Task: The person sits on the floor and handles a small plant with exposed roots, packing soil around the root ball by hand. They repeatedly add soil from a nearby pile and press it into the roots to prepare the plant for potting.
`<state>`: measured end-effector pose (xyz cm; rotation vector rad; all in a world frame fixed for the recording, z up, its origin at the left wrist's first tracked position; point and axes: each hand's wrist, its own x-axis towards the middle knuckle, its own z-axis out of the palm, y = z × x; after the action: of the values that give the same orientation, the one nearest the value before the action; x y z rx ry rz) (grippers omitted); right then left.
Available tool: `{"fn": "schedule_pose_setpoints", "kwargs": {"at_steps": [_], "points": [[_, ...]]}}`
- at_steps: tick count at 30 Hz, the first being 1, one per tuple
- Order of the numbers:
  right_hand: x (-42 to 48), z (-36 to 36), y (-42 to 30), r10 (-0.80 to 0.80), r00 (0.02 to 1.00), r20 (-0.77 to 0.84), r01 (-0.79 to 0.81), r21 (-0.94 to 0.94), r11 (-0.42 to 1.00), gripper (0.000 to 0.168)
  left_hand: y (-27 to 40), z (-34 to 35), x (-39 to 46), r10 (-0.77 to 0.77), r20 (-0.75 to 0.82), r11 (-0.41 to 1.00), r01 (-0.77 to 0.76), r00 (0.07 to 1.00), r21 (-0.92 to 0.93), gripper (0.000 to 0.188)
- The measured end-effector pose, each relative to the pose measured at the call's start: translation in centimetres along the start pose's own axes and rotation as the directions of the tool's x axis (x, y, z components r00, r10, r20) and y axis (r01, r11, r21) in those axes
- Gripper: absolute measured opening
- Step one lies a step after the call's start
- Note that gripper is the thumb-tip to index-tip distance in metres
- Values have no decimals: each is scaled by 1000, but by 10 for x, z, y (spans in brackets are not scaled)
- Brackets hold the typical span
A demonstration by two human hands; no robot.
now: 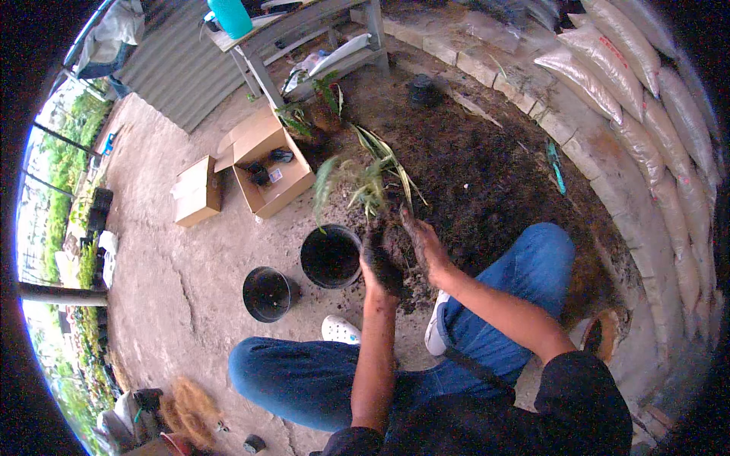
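A leafy green plant (pixel 368 185), blurred by motion, rises above my left hand (pixel 381 265), which is dark with soil and closed around its base. Beside it, my right hand (pixel 426 245) is held with its palm turned toward the brown soil clump (pixel 399 245) between both hands. Whether the right fingers grip that clump is not clear. Long yellow-edged leaves (pixel 393 162) stretch just beyond the fingertips. Left of my hands stands a black plastic pot (pixel 331 256) with dark contents. A second black pot (pixel 267 294) sits on the concrete farther left.
Dark loose soil (pixel 479 171) spreads ahead and right, bordered by a block curb (pixel 562 122). Stacked filled sacks (pixel 644 114) line the right side. An open cardboard box (pixel 274 171) and a smaller box (pixel 198 194) stand near a wooden table (pixel 319 34). Coconut-like fibre (pixel 188 410) lies lower left.
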<state>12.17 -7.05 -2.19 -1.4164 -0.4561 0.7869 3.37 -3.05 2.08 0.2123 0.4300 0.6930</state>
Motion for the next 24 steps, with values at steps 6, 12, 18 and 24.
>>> {"fn": "schedule_pose_setpoints", "kwargs": {"at_steps": [6,12,18,24], "points": [[-14,6,-14,217,970,-111,-206,102,973,38,-12,-17,10,160,-115,942,-116,980,315,39],[-25,-2,-56,-428,851,306,506,-697,508,47,-3,-38,12,29,71,997,-23,997,-73,39],[-25,-10,-53,-635,566,526,825,-375,423,24,-22,-59,10,45,94,988,-31,995,-148,30],[-26,-10,-46,-554,654,516,748,-332,574,30,-13,-70,16,-23,76,1000,23,997,10,31]]}}
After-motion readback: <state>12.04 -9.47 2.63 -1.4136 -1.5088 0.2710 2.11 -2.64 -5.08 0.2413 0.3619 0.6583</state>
